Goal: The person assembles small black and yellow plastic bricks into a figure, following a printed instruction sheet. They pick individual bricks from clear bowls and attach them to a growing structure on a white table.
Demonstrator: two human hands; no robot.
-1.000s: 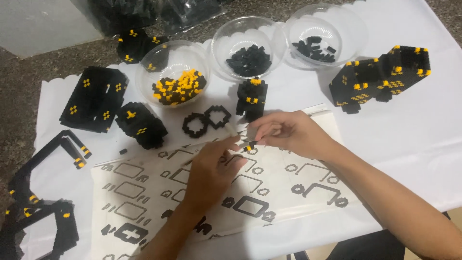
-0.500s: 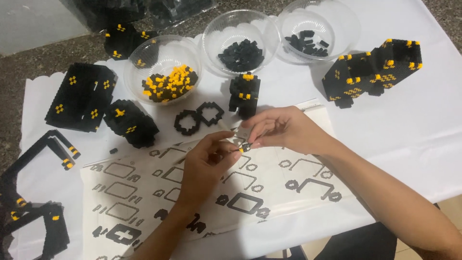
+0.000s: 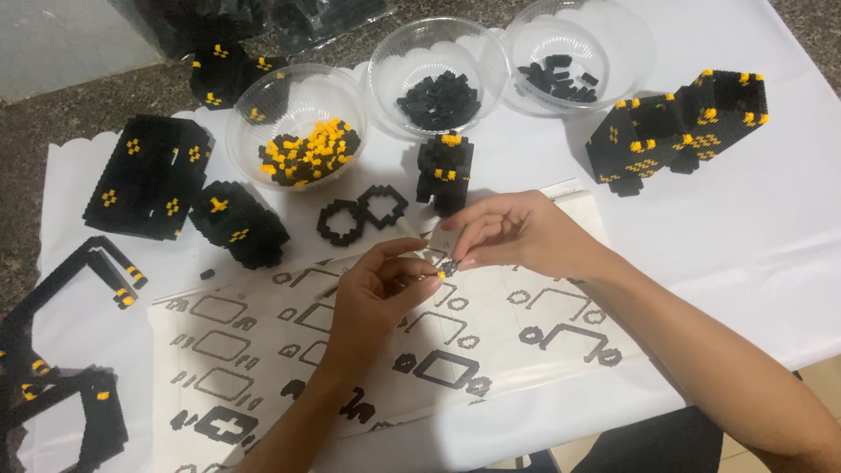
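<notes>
A white-covered desk carries a printed instruction sheet, black-and-yellow block models and three clear bowls of pieces. Above the sheet, the left hand and right hand meet, both pinching shut on a tiny black-and-yellow block piece. Best to keep it low over the sheet, squeeze squarely, and check its outline against the diagram.
</notes>
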